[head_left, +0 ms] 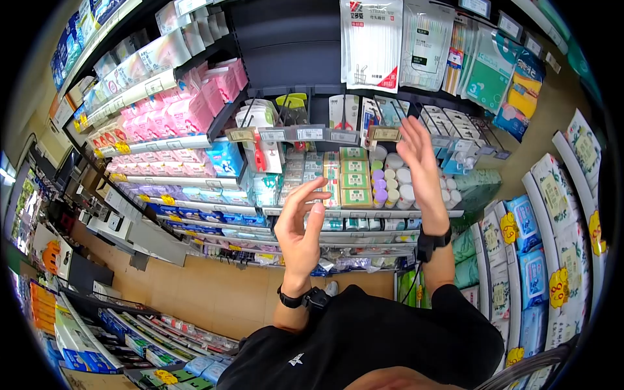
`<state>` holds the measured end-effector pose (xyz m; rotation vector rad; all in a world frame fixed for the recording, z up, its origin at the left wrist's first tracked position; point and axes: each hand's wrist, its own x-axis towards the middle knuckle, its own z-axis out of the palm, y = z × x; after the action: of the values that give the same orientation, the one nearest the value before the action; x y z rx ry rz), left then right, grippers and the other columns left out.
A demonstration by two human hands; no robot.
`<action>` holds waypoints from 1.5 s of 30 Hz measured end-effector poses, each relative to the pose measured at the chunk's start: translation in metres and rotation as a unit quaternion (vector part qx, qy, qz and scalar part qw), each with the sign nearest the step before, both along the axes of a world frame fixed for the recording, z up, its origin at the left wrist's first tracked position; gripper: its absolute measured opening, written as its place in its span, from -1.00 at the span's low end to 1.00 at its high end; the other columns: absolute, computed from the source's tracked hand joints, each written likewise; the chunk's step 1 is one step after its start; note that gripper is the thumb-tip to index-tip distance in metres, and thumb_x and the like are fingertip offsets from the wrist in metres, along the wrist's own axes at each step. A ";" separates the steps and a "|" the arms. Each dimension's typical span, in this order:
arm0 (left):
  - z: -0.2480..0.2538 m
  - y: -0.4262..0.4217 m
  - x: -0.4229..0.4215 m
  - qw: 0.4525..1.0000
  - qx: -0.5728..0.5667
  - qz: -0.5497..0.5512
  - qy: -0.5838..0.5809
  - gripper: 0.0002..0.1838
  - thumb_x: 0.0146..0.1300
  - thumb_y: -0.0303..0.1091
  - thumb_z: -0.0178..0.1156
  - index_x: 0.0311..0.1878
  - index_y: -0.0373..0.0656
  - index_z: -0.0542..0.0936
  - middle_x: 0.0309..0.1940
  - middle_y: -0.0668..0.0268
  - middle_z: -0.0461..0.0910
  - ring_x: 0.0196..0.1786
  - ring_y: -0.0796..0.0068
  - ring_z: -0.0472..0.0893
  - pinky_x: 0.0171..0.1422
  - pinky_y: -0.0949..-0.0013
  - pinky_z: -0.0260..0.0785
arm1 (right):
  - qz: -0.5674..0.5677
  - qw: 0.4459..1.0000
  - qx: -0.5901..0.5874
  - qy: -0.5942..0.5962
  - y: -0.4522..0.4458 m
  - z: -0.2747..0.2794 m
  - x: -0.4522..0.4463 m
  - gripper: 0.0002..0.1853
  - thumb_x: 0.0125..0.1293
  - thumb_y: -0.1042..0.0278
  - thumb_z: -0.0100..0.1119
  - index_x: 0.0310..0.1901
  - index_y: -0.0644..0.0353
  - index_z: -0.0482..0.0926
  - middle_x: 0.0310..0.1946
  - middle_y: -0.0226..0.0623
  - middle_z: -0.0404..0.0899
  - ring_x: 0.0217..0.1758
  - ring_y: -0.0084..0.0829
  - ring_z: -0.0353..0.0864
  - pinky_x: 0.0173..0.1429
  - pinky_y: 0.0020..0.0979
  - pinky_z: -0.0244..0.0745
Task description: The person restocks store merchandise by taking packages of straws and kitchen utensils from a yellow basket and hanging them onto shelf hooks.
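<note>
**Hook Ends and Stacked Tubs Within Easy Knocking Reach**

Held up before the shelf (364,213) with no goods in the grasp: the left hand (299,229) loosely curled, thumb apart from the fingers, and the right hand (423,174) opened nearly flat. In this view, just beyond the left hand, stacked in columns on the shelf: green-and-tan boxes (355,181). To the left of the right hand, lidded tubs (379,184); beside its fingers, a tan price tag (384,134) at the front of the hooks. Cannot tell, from one angle, whether touching that tag or merely in front of it.

Could bump the tag by misjudging depth, and so set nearby hanging packs (343,112) swinging. Could topple tubs by brushing past with the right wrist, given such close stacking. Might bring down a column of boxes by pulling from low rather than from the top.
</note>
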<state>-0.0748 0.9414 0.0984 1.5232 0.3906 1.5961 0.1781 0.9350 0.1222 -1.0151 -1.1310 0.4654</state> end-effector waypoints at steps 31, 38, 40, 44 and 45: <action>-0.076 -0.307 -0.090 0.959 -0.193 -0.192 0.075 -0.59 0.49 -0.39 0.16 0.33 -0.31 0.49 0.20 0.09 0.62 0.16 0.35 0.65 0.19 0.34 0.45 | 0.067 0.988 -0.096 0.099 -0.444 -0.086 -0.164 -0.31 0.40 0.53 0.10 0.51 0.27 0.10 0.28 -0.03 0.45 0.13 -0.34 0.61 0.16 -0.37 0.53; -0.076 -0.394 -0.134 0.950 -0.186 -0.231 0.093 -0.60 0.49 -0.37 0.17 0.32 -0.29 0.51 0.19 0.12 0.62 0.16 0.37 0.64 0.19 0.34 0.45 | 0.043 0.985 -0.103 0.129 -0.534 -0.104 -0.219 -0.35 0.42 0.50 0.10 0.50 0.28 0.14 0.22 -0.03 0.49 0.06 -0.36 0.64 0.10 -0.39 0.53; -0.082 -0.417 -0.147 0.949 -0.186 -0.238 0.090 -0.60 0.49 -0.37 0.17 0.32 -0.29 0.51 0.19 0.13 0.63 0.16 0.38 0.64 0.19 0.34 0.45 | 0.040 0.985 -0.101 0.130 -0.558 -0.111 -0.234 -0.36 0.42 0.50 0.10 0.49 0.28 0.15 0.20 -0.03 0.51 0.05 -0.36 0.64 0.09 -0.39 0.52; -0.095 -0.466 -0.170 0.942 -0.198 -0.256 0.092 -0.60 0.49 -0.36 0.18 0.32 -0.29 0.51 0.19 0.13 0.63 0.14 0.38 0.64 0.17 0.35 0.45 | 0.026 0.985 -0.101 0.134 -0.608 -0.118 -0.265 -0.39 0.43 0.51 0.09 0.47 0.28 0.18 0.16 -0.04 0.53 0.04 -0.37 0.65 0.08 -0.41 0.52; -0.096 -0.477 -0.173 0.941 -0.205 -0.252 0.098 -0.59 0.48 -0.35 0.16 0.31 -0.31 0.52 0.17 0.11 0.64 0.12 0.36 0.65 0.16 0.34 0.46 | 0.021 0.984 -0.105 0.140 -0.620 -0.118 -0.271 -0.39 0.43 0.51 0.08 0.47 0.28 0.18 0.16 -0.04 0.54 0.04 -0.37 0.65 0.08 -0.41 0.51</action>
<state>-0.2475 0.4641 0.0022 1.3216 0.3754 0.9000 -0.0931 0.3151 0.0041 -1.0705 -0.8652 0.7498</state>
